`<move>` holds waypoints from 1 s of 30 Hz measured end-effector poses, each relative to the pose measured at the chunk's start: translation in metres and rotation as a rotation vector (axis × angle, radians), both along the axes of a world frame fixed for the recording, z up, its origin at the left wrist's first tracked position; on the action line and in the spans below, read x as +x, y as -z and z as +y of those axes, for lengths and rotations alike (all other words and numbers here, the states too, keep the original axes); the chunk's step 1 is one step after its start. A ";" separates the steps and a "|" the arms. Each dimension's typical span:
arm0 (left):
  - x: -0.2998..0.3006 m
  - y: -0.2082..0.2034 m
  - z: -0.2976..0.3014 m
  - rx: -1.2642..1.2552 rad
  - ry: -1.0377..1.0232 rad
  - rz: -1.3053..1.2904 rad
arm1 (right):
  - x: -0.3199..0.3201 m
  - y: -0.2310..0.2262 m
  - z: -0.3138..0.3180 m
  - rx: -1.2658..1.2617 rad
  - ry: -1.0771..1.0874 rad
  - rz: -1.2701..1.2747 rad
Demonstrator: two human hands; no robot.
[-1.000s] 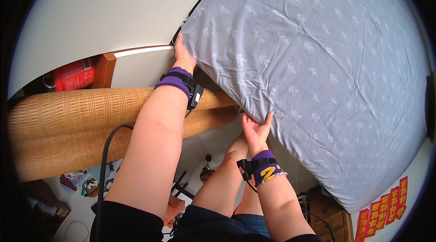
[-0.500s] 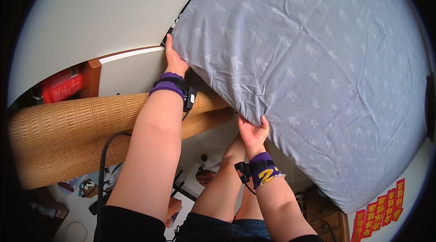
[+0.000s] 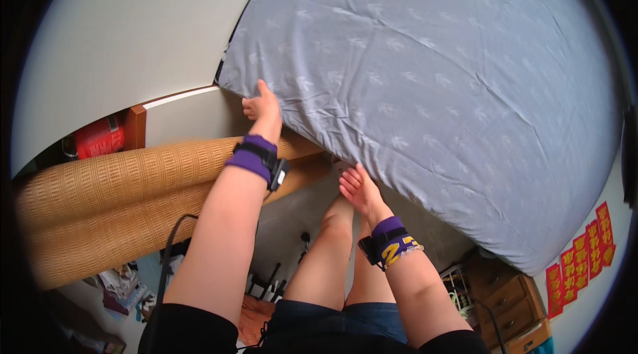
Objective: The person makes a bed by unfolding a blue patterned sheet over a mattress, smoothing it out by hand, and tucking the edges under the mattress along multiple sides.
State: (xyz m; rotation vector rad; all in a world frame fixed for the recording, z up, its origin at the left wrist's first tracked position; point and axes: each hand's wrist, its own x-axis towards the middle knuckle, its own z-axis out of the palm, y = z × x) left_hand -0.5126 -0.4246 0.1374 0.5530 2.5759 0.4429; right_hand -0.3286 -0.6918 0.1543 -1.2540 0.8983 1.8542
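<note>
A mattress in a grey-blue sheet with pale leaf prints [image 3: 425, 88] fills the upper right, its near edge slanting down to the right. My left hand [image 3: 264, 109] is at that edge near the left corner, thumb up and fingers loosely bent, holding nothing. Farther right, my right hand [image 3: 361, 189] is just below the edge with its palm turned up. Its fingers are apart and do not grip the sheet. A purple wristband with a small black device is on each wrist.
Rolled woven mats [image 3: 126, 184] lie at the left, below a red package [image 3: 100, 138] on a shelf. A pale panel [image 3: 133, 28] stands at the upper left. Wooden drawers [image 3: 508, 307] and red paper strips [image 3: 581, 258] are at the lower right. A black cable [image 3: 163, 267] hangs by my left arm.
Both hands have let go of the mattress edge, where their thumbs pressed on the sheet. The left hand has come nearer to me. The mattress's near-left corner appears farther left and lower in view.
</note>
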 end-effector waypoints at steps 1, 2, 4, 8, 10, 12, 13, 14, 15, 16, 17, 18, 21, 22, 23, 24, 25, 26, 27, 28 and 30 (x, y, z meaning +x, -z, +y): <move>0.013 -0.006 -0.024 0.115 0.304 0.113 | 0.005 -0.011 -0.007 0.086 -0.140 -0.138; 0.028 -0.010 -0.045 0.238 0.609 0.217 | 0.013 -0.018 -0.012 0.167 -0.278 -0.287; 0.074 -0.024 -0.073 0.396 1.277 0.344 | 0.036 -0.012 -0.019 0.454 -0.504 -0.900; 0.086 0.005 -0.102 0.131 1.731 0.578 | 0.079 -0.033 0.021 0.747 -0.914 -1.626; 0.064 0.017 -0.095 0.032 1.442 0.606 | 0.102 -0.034 0.017 0.659 -1.164 -1.735; 0.062 0.019 -0.089 -0.091 1.405 0.584 | 0.130 -0.026 -0.028 0.469 -1.355 -1.789; 0.062 0.014 -0.085 -0.187 1.374 0.561 | 0.158 -0.013 -0.064 0.347 -1.396 -1.815; 0.061 0.012 -0.083 -0.268 1.296 0.560 | 0.186 -0.003 -0.103 0.230 -1.432 -1.835; 0.072 0.008 -0.083 -0.383 1.180 0.538 | 0.217 0.004 -0.147 0.076 -1.419 -1.838; 0.075 0.008 -0.086 -0.428 1.086 0.547 | 0.246 0.007 -0.193 -0.072 -1.401 -1.833; 0.081 0.006 -0.095 -0.458 0.990 0.540 | 0.275 0.009 -0.235 -0.210 -1.340 -1.848; 0.082 0.005 -0.103 -0.438 0.937 0.542 | 0.297 0.010 -0.263 -0.341 -1.267 -1.864; 0.167 0.011 -0.185 -0.092 1.369 0.578 | 0.350 0.011 -0.310 -0.417 -1.138 -1.937; 0.203 0.011 -0.228 0.042 1.561 0.607 | 0.359 -0.002 -0.298 -0.248 -1.220 -1.879; 0.261 0.006 -0.278 0.092 1.729 0.500 | 0.368 -0.004 -0.298 -0.061 -1.194 -1.908; 0.314 -0.002 -0.325 0.142 1.888 0.403 | 0.375 -0.009 -0.290 0.118 -1.242 -1.873; 0.360 -0.006 -0.369 0.175 2.045 0.377 | 0.380 -0.006 -0.287 0.184 -1.194 -1.904; 0.402 -0.009 -0.409 0.209 2.199 0.352 | 0.396 -0.002 -0.294 0.255 -1.143 -1.937; 0.442 -0.016 -0.445 0.131 2.229 0.349 | 0.424 0.003 -0.317 0.187 -1.107 -1.945; 0.477 -0.026 -0.479 0.040 2.256 0.356 | 0.450 0.007 -0.343 0.128 -1.068 -1.944; 0.518 -0.026 -0.522 -0.056 2.251 0.406 | 0.506 0.012 -0.404 -0.002 -1.033 -1.944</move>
